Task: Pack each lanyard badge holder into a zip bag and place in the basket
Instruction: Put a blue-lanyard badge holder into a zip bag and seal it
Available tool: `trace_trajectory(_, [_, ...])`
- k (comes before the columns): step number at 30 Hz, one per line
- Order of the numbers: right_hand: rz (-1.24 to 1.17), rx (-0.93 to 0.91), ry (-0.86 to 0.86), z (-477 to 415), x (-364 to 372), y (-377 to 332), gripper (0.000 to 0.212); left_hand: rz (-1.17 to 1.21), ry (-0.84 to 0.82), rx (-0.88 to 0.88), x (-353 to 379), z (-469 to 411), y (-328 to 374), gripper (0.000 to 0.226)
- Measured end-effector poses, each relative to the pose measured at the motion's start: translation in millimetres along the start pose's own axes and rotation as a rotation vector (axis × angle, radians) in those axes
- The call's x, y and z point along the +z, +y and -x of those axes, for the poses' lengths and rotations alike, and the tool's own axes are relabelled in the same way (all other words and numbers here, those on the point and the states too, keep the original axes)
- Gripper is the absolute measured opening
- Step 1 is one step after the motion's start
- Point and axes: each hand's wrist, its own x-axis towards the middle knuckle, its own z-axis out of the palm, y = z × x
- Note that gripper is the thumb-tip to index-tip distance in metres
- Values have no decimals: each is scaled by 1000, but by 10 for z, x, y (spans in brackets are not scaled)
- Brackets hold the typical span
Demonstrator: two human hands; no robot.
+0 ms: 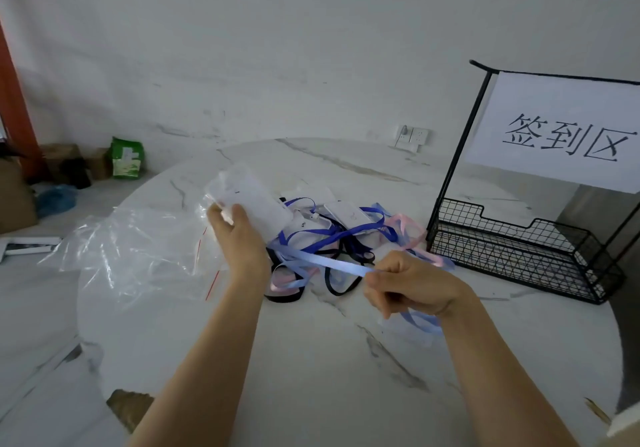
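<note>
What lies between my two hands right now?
In the head view, a taut light-blue strap runs from behind the left hand, which grips a badge holder, to the right hand pinching it, over the lanyard pile.

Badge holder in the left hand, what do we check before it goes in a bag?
1. Left hand holds the badge holder: ok.
2. Right hand pinches the light blue strap: ok.
3. Strap free of the tangled pile: cannot tell.
4. Zip bags, one picked up: not ok, they lie on the table.
5. Basket has room: ok, nothing seen inside.
</note>
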Motion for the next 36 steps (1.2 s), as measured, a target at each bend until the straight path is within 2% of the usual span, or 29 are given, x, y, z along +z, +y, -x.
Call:
trace_trajectory(5, [-338, -319, -102, 94, -117, 161, 36, -339, -376, 102, 75, 161, -53, 16])
trace_trajectory(9, [-527, -519, -258, 87, -219, 166, 38, -374, -638, -17, 76, 189, -53, 21])
trace_trajectory(11, [-565, -575, -241, 111, -240, 162, 40, -376, -691, -75, 73, 208, -41, 25])
trace_trajectory(15, [-565, -611, -236, 127, -214, 146, 40, -235, -648, -204, 81, 221, -34, 24])
trace_trajectory(19, [-490, -628, -249, 115, -162, 136, 41, 31, -484, -449, 63, 120, -33, 22])
trace_trajectory(22, [-458, -658, -265, 144, -123, 125, 38, 83, -383, -540, 4, 24, -58, 20])
trace_trajectory(25, [-436, -684, -287, 148, -94, 76, 36, -10, -409, -517, 8, 61, -58, 13])
trace_trajectory(29, [-435, -663, -336, 141, -44, 31, 37, -88, -468, -450, 94, 228, -37, 19])
trace_trajectory(31, [-422, -645, -367, 128, -7, 14, 36, -105, -434, -406, 108, 271, -55, 16])
trace_trajectory(36, [-248, -553, -447, 54, 125, -23, 46, -2, -290, -469, 91, 236, -76, 13])
